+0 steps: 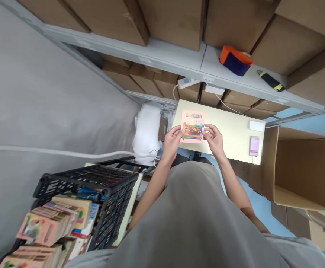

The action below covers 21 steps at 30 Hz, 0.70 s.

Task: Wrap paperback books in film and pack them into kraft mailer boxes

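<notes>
A pink-covered book (192, 125) with a rainbow-edged picture on its front is held up over the cream tabletop (229, 130). My left hand (173, 140) grips its left edge, thumb on the cover. At the right edge, my right hand (213, 138) pinches the book with curled fingers. The cover faces me, and its printed title is too small to read. What lies behind the book is hidden.
A black plastic crate (115, 193) with several pink books (41, 225) stands at lower left. An open cardboard box (304, 167) is on the right. Boxes line the shelf (173, 52), with a box cutter (271, 80) and an orange-blue band (236, 61). A phone (254, 146) lies on the table.
</notes>
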### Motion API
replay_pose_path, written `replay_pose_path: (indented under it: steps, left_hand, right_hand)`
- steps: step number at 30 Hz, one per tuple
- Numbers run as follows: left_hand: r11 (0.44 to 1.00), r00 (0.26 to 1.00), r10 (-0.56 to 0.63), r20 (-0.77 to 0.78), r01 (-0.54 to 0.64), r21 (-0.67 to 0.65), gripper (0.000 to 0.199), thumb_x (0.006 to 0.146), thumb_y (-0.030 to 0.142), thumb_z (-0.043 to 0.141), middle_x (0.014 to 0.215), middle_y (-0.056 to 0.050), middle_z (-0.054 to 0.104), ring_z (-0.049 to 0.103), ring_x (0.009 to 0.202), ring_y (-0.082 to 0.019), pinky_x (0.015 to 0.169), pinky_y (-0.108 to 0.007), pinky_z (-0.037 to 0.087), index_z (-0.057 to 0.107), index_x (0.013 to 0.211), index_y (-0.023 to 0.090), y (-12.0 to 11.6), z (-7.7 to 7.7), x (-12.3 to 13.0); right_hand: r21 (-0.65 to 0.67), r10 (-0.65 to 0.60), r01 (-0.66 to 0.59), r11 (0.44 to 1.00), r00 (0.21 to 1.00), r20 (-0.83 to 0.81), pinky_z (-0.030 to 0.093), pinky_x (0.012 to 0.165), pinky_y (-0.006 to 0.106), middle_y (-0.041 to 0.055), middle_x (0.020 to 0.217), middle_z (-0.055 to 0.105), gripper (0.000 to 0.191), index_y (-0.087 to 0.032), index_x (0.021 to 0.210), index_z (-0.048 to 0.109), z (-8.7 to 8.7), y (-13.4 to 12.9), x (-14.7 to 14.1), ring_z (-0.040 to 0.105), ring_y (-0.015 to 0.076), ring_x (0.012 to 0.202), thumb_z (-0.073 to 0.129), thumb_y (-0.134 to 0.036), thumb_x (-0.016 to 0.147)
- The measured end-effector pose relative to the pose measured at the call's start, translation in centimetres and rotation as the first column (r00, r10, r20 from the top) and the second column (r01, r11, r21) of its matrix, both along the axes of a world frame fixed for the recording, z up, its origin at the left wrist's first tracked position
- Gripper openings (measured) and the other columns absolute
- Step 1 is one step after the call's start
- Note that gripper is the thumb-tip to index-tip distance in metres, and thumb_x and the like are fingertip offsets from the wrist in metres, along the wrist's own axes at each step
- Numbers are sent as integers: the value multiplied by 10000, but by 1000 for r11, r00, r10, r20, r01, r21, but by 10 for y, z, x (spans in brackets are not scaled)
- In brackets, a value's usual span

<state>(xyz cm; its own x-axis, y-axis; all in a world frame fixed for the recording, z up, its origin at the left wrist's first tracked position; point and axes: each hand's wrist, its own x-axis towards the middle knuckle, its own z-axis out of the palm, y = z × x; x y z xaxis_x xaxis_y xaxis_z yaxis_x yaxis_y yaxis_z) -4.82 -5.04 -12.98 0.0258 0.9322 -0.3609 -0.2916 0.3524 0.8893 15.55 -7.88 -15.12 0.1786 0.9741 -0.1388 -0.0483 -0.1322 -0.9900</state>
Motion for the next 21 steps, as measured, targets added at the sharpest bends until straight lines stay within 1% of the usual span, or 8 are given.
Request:
replay_pose_path:
  steps: [2, 5, 8, 12, 14, 17, 19, 21]
  left_hand:
    - [999, 999, -50, -2, 50, -6, 527, 793, 605, 946, 1135, -94, 863, 828, 1072, -268, 933, -368, 667, 778, 1121, 228, 9, 3, 20]
    - [992, 993, -120, -6, 120, -33, 534, 781, 595, 947, 1150, -83, 866, 828, 1069, -262, 854, -334, 664, 783, 1147, 243, 19, 7, 39]
    - [985, 986, -168, 21, 169, -45, 524, 770, 570, 950, 1131, -79, 869, 832, 1039, -260, 813, -328, 664, 786, 1147, 244, 26, 10, 51]
    - [980, 979, -193, 63, 195, -28, 499, 769, 536, 951, 1133, -91, 864, 834, 1030, -263, 830, -345, 673, 790, 1121, 222, 28, 12, 65]
    - [982, 981, -188, 55, 189, -23, 505, 767, 540, 961, 1126, -95, 863, 835, 1020, -265, 840, -355, 676, 783, 1112, 217, 27, 11, 72]
    - [991, 992, -129, 4, 129, 31, 503, 783, 555, 969, 1133, -100, 861, 836, 1062, -278, 937, -403, 688, 763, 1099, 222, 21, 10, 82]
    - [992, 997, -61, -56, 67, 103, 491, 800, 559, 968, 1147, -105, 856, 833, 1114, -294, 1009, -440, 686, 755, 1087, 223, 13, 11, 88]
    - [983, 992, -10, -129, 34, 182, 465, 835, 561, 951, 1158, -111, 851, 832, 1137, -306, 1032, -464, 689, 767, 1097, 223, 1, 16, 94]
  right_hand:
    - [13, -58, 58, 998, 998, 5, 705, 813, 362, 69, 1124, 814, 563, -275, 1294, 727, 3, 4, 18, 770, 201, 883, 843, -696, 939]
    - [47, -108, 107, 993, 994, 18, 714, 871, 380, 95, 1166, 825, 524, -267, 1271, 739, 10, 7, 38, 793, 231, 986, 826, -680, 960]
    - [69, -143, 140, 988, 989, 35, 715, 891, 391, 108, 1188, 831, 485, -268, 1278, 745, 15, 5, 48, 799, 244, 1029, 799, -656, 994]
    - [78, -214, 210, 975, 976, 43, 716, 924, 415, 120, 1210, 833, 463, -259, 1258, 755, 17, -3, 56, 802, 267, 1093, 799, -638, 995]
    - [81, -255, 247, 966, 960, 111, 711, 965, 453, 130, 1282, 817, 439, -263, 1258, 756, 19, -8, 59, 792, 286, 1161, 790, -617, 1001]
    - [149, -306, 275, 950, 912, 271, 655, 1122, 542, 142, 1442, 763, 370, -285, 1289, 765, 28, -14, 56, 712, 321, 1379, 740, -566, 1049]
    - [186, -261, 212, 959, 917, 303, 601, 1216, 569, 140, 1501, 745, 363, -296, 1337, 767, 35, -19, 46, 665, 320, 1467, 701, -549, 1085]
    - [184, -168, 126, 975, 957, 238, 606, 1227, 537, 139, 1543, 735, 440, -295, 1425, 741, 39, -23, 33, 687, 306, 1457, 710, -574, 1085]
